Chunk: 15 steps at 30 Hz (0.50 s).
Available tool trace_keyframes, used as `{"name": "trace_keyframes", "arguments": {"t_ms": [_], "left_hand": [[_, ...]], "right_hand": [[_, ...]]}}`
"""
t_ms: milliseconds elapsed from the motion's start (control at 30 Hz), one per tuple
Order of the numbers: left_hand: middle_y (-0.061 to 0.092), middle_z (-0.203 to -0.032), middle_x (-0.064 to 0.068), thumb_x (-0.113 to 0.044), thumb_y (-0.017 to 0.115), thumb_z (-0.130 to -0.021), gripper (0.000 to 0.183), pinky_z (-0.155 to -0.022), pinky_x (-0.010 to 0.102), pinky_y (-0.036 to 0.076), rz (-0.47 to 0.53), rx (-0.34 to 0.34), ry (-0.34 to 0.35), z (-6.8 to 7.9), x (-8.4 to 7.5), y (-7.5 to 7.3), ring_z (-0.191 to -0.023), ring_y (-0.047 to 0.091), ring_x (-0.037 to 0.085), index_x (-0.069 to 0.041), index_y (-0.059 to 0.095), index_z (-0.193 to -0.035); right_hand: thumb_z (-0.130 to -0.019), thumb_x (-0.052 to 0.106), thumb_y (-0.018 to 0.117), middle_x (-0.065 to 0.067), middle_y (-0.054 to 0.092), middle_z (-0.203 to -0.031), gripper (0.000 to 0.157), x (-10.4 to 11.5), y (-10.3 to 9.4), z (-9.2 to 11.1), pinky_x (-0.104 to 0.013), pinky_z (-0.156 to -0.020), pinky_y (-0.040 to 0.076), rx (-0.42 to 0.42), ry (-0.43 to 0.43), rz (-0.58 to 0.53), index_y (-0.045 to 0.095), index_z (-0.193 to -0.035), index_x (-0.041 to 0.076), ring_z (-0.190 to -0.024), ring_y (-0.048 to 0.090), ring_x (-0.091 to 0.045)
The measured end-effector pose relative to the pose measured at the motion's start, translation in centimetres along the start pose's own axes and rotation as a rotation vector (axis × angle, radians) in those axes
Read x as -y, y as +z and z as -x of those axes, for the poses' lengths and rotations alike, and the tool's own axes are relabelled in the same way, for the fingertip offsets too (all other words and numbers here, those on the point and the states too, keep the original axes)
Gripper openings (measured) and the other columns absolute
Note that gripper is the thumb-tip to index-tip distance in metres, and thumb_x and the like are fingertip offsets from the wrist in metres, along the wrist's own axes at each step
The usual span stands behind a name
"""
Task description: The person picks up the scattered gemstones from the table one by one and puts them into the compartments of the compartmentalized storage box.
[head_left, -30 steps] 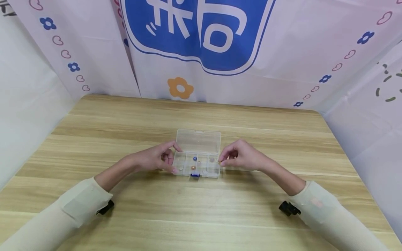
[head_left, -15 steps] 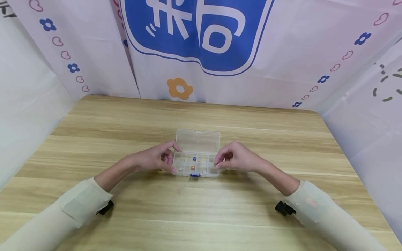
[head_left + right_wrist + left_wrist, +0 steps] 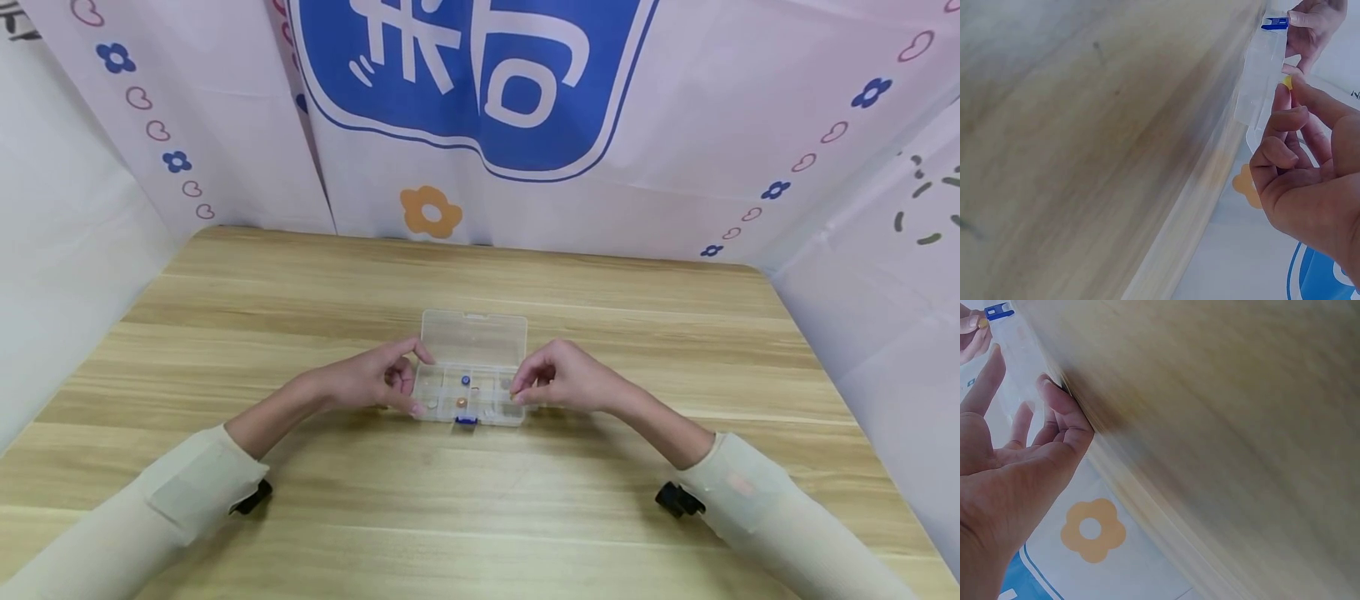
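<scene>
A clear plastic compartment box (image 3: 482, 417) stands on the table with its lid (image 3: 474, 337) raised at the back and a blue latch (image 3: 466, 420) in front. My left hand (image 3: 367, 375) grips its left end, thumb at the front corner and index finger at the back. Between thumb and index finger, my right hand (image 3: 573, 375) pinches a small yellow bead-like piece (image 3: 1287, 81) over the right-hand compartments. Inside the box lie a blue bead-like piece (image 3: 466, 380), an orange one (image 3: 461, 402) and a pale one (image 3: 432, 403).
The wooden table (image 3: 480, 508) has a far edge against a white printed cloth (image 3: 600, 208), and similar cloth hangs at both sides. Black wrist cameras sit under both sleeves, the left camera (image 3: 252, 497) and the right camera (image 3: 680, 498).
My right hand has moved slightly left, from the box's right edge to over its right compartments, still pinching the yellow piece. The left hand and the box have stayed in place.
</scene>
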<state>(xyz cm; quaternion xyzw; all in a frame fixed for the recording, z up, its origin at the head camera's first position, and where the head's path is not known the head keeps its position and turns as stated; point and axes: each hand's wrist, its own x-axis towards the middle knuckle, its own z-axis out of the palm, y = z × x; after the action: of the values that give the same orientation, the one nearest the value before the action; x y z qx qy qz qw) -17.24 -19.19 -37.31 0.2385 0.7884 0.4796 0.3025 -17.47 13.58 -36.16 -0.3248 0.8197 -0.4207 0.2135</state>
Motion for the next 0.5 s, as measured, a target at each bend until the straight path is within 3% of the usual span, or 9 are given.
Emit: {"name": "trace_keyframes", "arguments": {"t_ms": [500], "left_hand": [[0.055, -0.081, 0.006, -0.003, 0.08, -0.09, 0.058, -0.064, 0.023, 0.039, -0.003, -0.006, -0.009, -0.1, -0.1, 0.1, -0.074, 0.047, 0.017, 0.003, 0.04, -0.132]], "right_hand": [[-0.09, 0.007, 0.08, -0.001, 0.073, -0.088, 0.009, -0.5, -1.0, 1.3, -0.023, -0.063, 0.049, -0.052, -0.006, 0.044, 0.077, -0.095, 0.001, -0.074, 0.062, -0.016]]}}
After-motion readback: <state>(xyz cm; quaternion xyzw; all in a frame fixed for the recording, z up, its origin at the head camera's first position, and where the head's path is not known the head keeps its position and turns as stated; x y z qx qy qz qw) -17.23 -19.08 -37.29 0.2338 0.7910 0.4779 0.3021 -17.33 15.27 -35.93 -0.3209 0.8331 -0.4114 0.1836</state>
